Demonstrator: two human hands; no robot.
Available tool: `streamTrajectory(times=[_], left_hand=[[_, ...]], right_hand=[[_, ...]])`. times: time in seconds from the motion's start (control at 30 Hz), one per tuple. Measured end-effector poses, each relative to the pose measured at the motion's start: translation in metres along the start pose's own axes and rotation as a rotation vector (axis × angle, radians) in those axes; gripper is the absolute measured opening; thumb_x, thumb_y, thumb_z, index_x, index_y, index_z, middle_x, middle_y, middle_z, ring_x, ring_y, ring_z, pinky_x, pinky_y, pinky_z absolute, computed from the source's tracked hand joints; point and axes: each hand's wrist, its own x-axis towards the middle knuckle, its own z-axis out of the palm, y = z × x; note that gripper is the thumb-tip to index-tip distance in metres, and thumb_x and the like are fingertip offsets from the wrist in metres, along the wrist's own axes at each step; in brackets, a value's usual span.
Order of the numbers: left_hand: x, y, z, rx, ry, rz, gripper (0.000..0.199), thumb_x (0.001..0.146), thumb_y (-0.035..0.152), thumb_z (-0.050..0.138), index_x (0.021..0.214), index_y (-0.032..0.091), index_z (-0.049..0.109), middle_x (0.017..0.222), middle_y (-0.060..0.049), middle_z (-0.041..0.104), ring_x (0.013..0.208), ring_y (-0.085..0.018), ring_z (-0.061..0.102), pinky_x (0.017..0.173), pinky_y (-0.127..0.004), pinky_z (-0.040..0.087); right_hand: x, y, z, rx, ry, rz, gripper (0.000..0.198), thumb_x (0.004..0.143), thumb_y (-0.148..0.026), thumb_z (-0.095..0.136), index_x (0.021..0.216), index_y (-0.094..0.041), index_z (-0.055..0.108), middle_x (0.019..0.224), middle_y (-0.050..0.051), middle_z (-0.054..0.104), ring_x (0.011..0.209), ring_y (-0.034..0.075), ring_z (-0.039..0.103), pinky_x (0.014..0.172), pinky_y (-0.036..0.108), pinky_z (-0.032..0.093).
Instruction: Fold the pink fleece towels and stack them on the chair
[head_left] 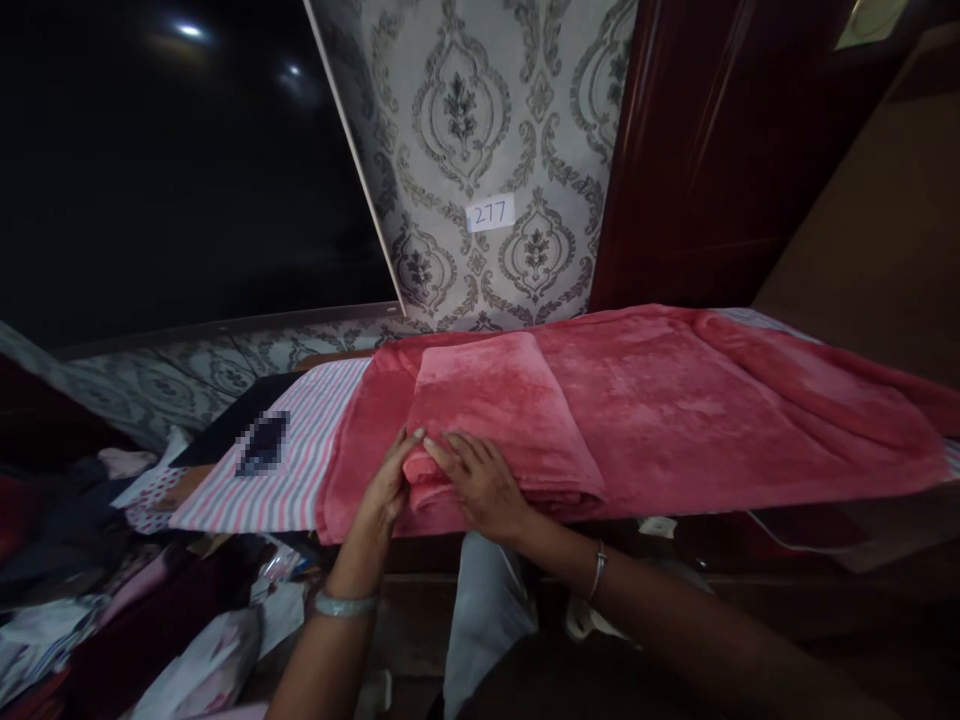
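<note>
A folded red plush blanket (502, 390) lies in a thick rectangle on top of a larger red plush cloth (667, 410) spread along the table. Against the left edge of the folded blanket rests my left hand (390, 475), fingers stretched out and pointing away from me. My right hand (484, 485) lies over the near left corner of the bundle, palm down with the fingers spread. The fingertips of both hands come close together at that corner. Neither hand is wrapped round the fabric.
A striped cloth (300, 450) covers the table's left part, with a blurred dark item (262, 445) on it. Behind stands a large dark screen (180, 160); a label marked 277 (491, 213) is on the wall. Clothes and bags (202, 665) are piled low on the left.
</note>
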Motion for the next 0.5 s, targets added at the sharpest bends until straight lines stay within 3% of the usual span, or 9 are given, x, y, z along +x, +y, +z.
streamTrajectory(times=[0.07,0.13,0.23,0.3,0.37,0.5], left_hand=[[0.007,-0.007,-0.006,-0.038,-0.060,-0.039,0.058,0.076,0.045,0.063,0.128,0.019,0.058,0.114,-0.011,0.070,0.099,-0.026,0.069,0.079,-0.038,0.059],[0.015,-0.019,-0.013,0.053,-0.067,0.025,0.074,0.076,0.047,0.062,0.142,0.022,0.043,0.125,-0.013,0.064,0.098,-0.027,0.069,0.074,-0.038,0.059],[0.031,-0.040,-0.019,0.393,0.035,0.360,0.096,0.070,0.042,0.068,0.153,0.026,0.023,0.151,-0.017,0.040,0.130,-0.032,0.051,0.094,-0.045,0.052],[0.041,-0.048,-0.016,0.644,0.086,0.592,0.103,0.067,0.041,0.071,0.154,0.021,0.019,0.161,-0.020,0.018,0.147,-0.036,0.024,0.111,-0.052,0.036],[0.047,-0.048,-0.009,0.835,0.121,0.731,0.105,0.069,0.045,0.070,0.154,0.015,0.017,0.162,-0.023,0.008,0.150,-0.037,0.007,0.117,-0.057,0.020],[0.046,-0.028,0.005,1.014,0.089,0.875,0.098,0.075,0.049,0.062,0.154,0.014,0.018,0.161,-0.022,0.019,0.150,-0.036,0.009,0.118,-0.059,0.010]], right_hand=[[0.008,0.009,-0.012,0.080,0.004,0.029,0.072,0.081,-0.009,0.054,0.149,-0.021,0.036,0.136,0.012,0.057,0.122,0.025,0.053,0.103,0.044,0.043],[0.016,0.019,-0.030,0.171,0.052,0.039,0.072,0.074,-0.006,0.051,0.144,-0.020,0.043,0.131,0.010,0.061,0.117,0.024,0.057,0.099,0.043,0.047],[0.022,0.031,-0.069,0.308,0.173,-0.030,0.068,0.069,-0.008,0.051,0.136,-0.019,0.051,0.128,0.009,0.063,0.116,0.025,0.059,0.099,0.043,0.048],[0.018,0.033,-0.101,0.382,0.226,-0.017,0.061,0.072,-0.012,0.053,0.132,-0.020,0.054,0.125,0.007,0.065,0.113,0.026,0.062,0.096,0.041,0.051],[0.009,0.033,-0.135,0.412,0.244,0.045,0.054,0.074,-0.015,0.054,0.127,-0.023,0.059,0.120,0.004,0.068,0.107,0.025,0.065,0.092,0.039,0.054],[-0.019,0.035,-0.196,0.320,0.252,0.098,0.048,0.074,-0.019,0.053,0.120,-0.026,0.066,0.110,0.004,0.072,0.100,0.027,0.068,0.087,0.042,0.057]])
